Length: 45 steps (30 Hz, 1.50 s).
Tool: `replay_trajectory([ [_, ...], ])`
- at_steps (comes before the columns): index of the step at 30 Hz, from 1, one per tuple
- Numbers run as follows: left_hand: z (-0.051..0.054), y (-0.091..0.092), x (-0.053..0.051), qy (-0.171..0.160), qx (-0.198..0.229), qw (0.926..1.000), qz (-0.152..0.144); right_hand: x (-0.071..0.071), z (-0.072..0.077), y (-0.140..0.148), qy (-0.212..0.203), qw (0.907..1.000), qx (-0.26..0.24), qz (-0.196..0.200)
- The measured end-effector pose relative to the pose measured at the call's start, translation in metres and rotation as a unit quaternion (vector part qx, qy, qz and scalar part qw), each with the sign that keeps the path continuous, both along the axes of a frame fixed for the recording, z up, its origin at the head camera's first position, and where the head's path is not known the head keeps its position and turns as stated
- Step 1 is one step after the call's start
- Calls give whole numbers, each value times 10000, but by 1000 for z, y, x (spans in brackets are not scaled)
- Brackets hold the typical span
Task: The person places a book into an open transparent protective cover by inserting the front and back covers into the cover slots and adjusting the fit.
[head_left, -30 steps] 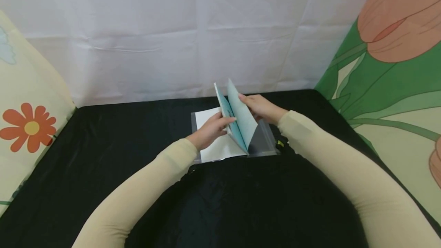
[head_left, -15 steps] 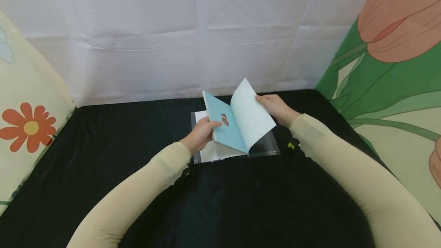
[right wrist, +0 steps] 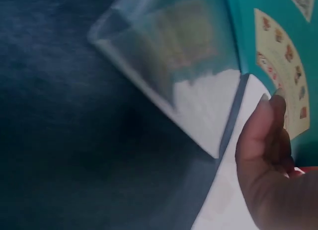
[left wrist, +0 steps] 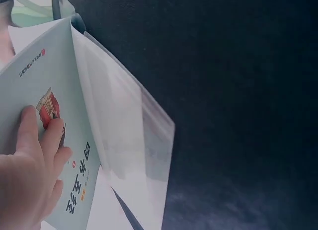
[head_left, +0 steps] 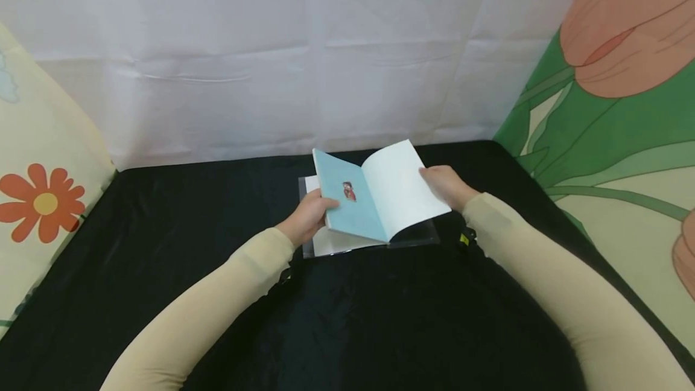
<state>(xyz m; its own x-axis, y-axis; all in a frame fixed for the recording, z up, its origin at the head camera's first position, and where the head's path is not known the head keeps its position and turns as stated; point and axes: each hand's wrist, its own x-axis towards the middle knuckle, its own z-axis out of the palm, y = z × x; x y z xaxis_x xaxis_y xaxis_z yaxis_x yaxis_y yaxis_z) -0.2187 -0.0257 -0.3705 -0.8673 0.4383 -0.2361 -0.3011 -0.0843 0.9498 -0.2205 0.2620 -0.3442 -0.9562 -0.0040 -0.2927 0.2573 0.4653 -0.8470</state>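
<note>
An open book [head_left: 361, 216] is held tilted in the head view, with a pale blue page bearing a small red figure on the left and a blank white page on the right. My left hand [head_left: 306, 217] grips its left side, thumb on the blue page. In the left wrist view, fingers of that hand lie across the light green printed cover [left wrist: 74, 111]. My right hand [head_left: 447, 186] holds the book's right edge. The right wrist view shows a teal cover [right wrist: 253, 41] with a fan-shaped picture by the fingers. Under the book lies a clear plastic sleeve [head_left: 420, 233].
A white sheet [head_left: 339, 244] shows beneath the book, over the left part of the sleeve. Black cloth [head_left: 217, 204] covers the table. A white curtain [head_left: 217, 107] hangs behind, with flower-patterned cloths [head_left: 624, 137] at both sides.
The book has opened wider: its nearly upright halves have spread apart and tilted lower. My left hand has moved left and slightly down, my right hand right and down, both still holding it.
</note>
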Motion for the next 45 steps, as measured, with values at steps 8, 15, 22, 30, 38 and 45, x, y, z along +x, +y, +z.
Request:
replay_trajectory([
  [8, -1, -7, 0, -36, -60, 9999, -129, 0, -22, 1, -507, 9978, -152, -404],
  [15, -3, -11, -2, -181, -194, 9996, -130, 0, -35, 0, -760, 9958, 5, -509],
  [22, -7, -20, -6, -331, -383, 9987, -6, -2, -38, -1, -697, 9970, 24, -350],
  [30, -7, -32, -6, -179, -671, 9976, -2, -1, -37, -6, -685, 9966, 202, -414],
  [38, -12, -42, -13, -477, -642, 9959, 416, 1, -37, -10, -588, 9974, 390, -117],
  [45, -14, -54, -15, -465, -776, 9944, 538, 2, -36, -15, -424, 9948, 914, 169],
])
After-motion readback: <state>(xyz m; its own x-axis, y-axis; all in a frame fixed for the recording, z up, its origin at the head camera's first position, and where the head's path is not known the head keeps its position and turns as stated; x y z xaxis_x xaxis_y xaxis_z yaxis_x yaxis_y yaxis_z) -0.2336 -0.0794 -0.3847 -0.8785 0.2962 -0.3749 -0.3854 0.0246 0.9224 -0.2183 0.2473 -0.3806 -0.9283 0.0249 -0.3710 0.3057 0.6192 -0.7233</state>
